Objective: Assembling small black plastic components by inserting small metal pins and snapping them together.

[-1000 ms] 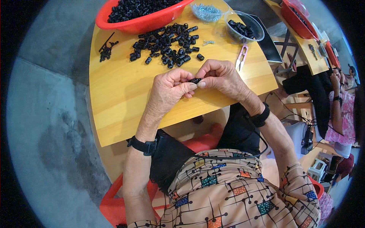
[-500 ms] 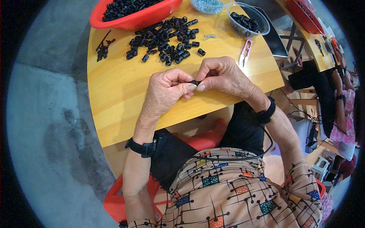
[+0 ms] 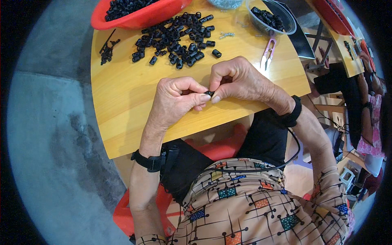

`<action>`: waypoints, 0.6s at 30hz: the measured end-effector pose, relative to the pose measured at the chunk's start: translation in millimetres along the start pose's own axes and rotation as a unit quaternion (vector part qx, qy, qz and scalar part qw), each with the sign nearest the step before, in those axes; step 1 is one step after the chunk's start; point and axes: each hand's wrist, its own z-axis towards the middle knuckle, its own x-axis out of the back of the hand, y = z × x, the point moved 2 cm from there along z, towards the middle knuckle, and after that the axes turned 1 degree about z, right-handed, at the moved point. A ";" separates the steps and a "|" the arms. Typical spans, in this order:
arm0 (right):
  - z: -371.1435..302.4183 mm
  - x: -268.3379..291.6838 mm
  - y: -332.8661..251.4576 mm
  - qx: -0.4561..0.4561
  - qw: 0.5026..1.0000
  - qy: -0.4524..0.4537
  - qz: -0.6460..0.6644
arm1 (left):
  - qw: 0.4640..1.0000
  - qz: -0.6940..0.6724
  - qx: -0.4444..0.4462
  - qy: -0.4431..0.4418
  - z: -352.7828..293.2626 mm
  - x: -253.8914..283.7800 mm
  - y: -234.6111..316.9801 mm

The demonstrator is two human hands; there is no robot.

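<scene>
A small black plastic piece, apparently a cord lock (image 3: 209, 93), is pinched between my two hands above the table's near part. My left hand (image 3: 174, 100) grips its left side between thumb and index finger. From the right, the thumb and index finger of my right hand (image 3: 241, 81) close on the other end. Fingertips cover most of the piece. Beyond my hands lies a loose heap of hollow black cord lock barrels (image 3: 175, 38). A few small metal springs (image 3: 227, 35) rest to the right of the heap.
Pink-handled thread snips (image 3: 268, 53) lie on the yellow table (image 3: 126, 110). A red basin (image 3: 139, 19) of black parts, a clear tub (image 3: 289, 29) of black pieces and a tub of springs (image 3: 225, 4) stand behind. Black scraps (image 3: 107, 53) lie left. Another person (image 3: 369, 122) sits far right.
The right fingertips have shifted slightly on the black piece, and both hands sit a little lower in the picture. The whole view has moved slightly.
</scene>
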 end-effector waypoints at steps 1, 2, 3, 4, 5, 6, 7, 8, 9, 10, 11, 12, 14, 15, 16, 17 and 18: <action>0.3 0.3 -0.5 -0.001 1.000 -0.001 0.002 | 1.000 0.013 0.003 -0.001 -0.3 0.1 0.3; 0.3 0.8 -1.6 0.005 1.000 -0.004 -0.019 | 1.000 0.013 0.006 0.000 -0.3 0.2 0.6; 0.6 1.1 -2.4 0.012 0.999 -0.007 -0.040 | 1.000 0.016 0.009 -0.007 0.4 0.3 1.6; 0.3 1.2 -1.1 0.011 0.999 -0.007 -0.039 | 1.000 0.019 0.012 -0.014 0.7 0.2 1.7; -0.5 1.5 1.1 0.009 1.000 -0.006 -0.024 | 1.000 0.018 0.013 -0.014 0.7 0.0 1.1; -0.9 1.8 2.9 0.008 1.000 -0.006 -0.009 | 1.000 0.007 0.016 -0.012 0.8 -0.5 0.6; -0.8 1.3 5.1 0.008 1.000 -0.006 -0.009 | 1.000 -0.005 0.018 -0.011 0.8 -0.8 0.3; -0.9 1.0 7.2 0.015 1.000 0.001 0.015 | 1.000 -0.005 0.018 -0.011 0.8 -0.8 0.5; -1.3 1.1 8.4 0.021 0.999 0.008 0.038 | 0.999 -0.022 0.023 -0.004 0.5 -0.7 1.0; -1.9 1.3 8.9 0.021 0.999 0.008 0.038 | 0.999 -0.039 0.028 0.003 0.2 -0.7 1.1; -2.8 2.1 8.9 0.027 0.999 0.017 0.036 | 0.999 -0.040 0.028 0.003 0.3 -0.7 1.1; -3.1 2.9 9.0 0.033 0.998 0.027 0.034 | 0.999 -0.040 0.025 0.004 1.1 -0.1 1.1; -3.0 3.8 9.5 0.034 0.998 0.027 0.036 | 0.999 -0.041 0.022 0.005 1.5 0.5 0.2; -3.9 3.2 9.0 0.034 0.998 0.027 0.038 | 0.998 -0.050 0.024 0.005 0.1 0.4 -1.2; -5.0 2.3 7.7 0.034 0.998 0.028 0.039 | 0.998 -0.059 0.026 0.005 -1.2 0.4 -1.9; -6.2 1.3 5.9 0.027 0.998 0.031 0.038 | 0.998 -0.059 0.027 0.005 -2.5 0.5 -1.6; -6.6 1.2 4.9 0.022 0.999 0.034 0.035 | 0.998 -0.059 0.028 0.004 -2.8 0.8 -1.5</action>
